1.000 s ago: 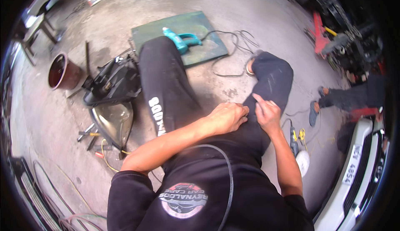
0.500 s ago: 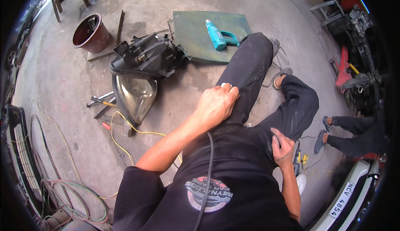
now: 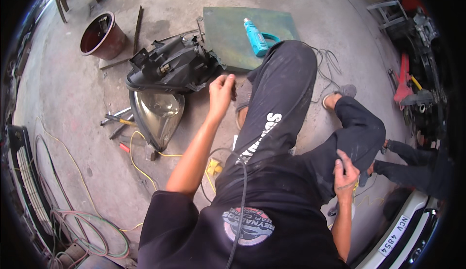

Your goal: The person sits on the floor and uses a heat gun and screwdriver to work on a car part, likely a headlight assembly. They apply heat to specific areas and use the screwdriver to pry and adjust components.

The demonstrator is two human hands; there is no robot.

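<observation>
My left hand point(image 3: 222, 96) reaches forward over the floor, just right of a black headlight housing point(image 3: 167, 67). Its fingers are curled together, and whatever they may hold is hidden. Against the housing's near side lies a clear headlight lens point(image 3: 159, 116) with a dark rim. My right hand point(image 3: 345, 176) rests on my right thigh, index finger stretched out and nothing visible in it. A teal heat gun point(image 3: 256, 38) lies on a green flat panel point(image 3: 221, 36) beyond my left knee.
A brown bucket point(image 3: 104, 38) stands far left. Hand tools point(image 3: 119, 119) and a yellow cord point(image 3: 141, 169) lie near the lens. Coiled hoses point(image 3: 92, 237) are at lower left. A white bumper point(image 3: 405, 220), a red jack point(image 3: 402, 82) and another person's legs point(image 3: 405, 164) are right.
My left hand has left my left thigh and moved forward and left, toward the headlight housing. My legs have shifted. My right hand has moved slightly right with the thigh.
</observation>
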